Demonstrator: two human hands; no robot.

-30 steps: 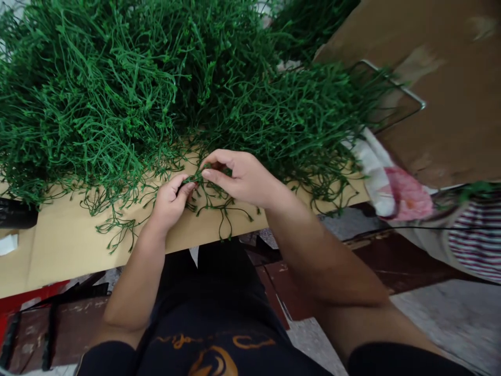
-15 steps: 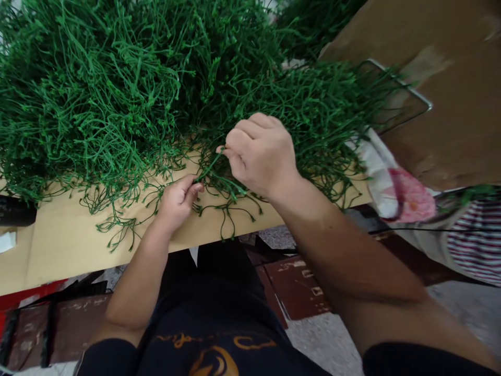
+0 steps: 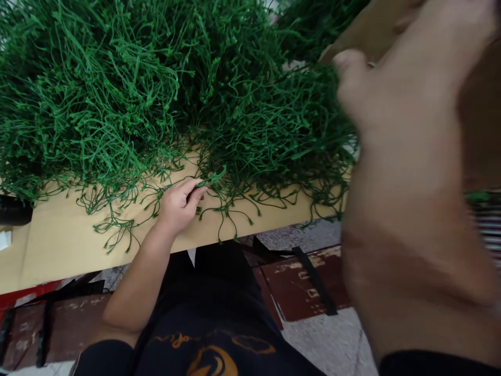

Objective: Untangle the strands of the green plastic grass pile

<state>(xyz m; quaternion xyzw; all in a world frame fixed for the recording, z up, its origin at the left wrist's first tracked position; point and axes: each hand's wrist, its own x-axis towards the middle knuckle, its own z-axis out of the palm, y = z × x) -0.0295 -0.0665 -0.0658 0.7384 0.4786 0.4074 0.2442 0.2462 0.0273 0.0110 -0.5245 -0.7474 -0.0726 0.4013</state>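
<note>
A big heap of thin green plastic stems [image 3: 156, 89] covers the far part of a tan cardboard sheet [image 3: 66, 235]. My left hand [image 3: 178, 201] rests near the sheet's front edge, thumb and fingers pinched on one green stem [image 3: 211, 180] that pokes out to the right. My right hand [image 3: 403, 94] is raised close to the camera at the upper right, large and smeared by motion. Its fingers are blurred, so what they do cannot be made out. It hides the right part of the heap.
A brown cardboard panel [image 3: 364, 26] stands at the upper right behind my right hand. A dark object [image 3: 11, 211] lies at the sheet's left edge. Below the sheet are a reddish-brown board [image 3: 297, 284] and grey floor [image 3: 329, 344]. My dark shirt fills the bottom.
My right hand let go of the stems near my left hand and swung up and right, close to the camera. My left hand stayed put, still pinching a stem.
</note>
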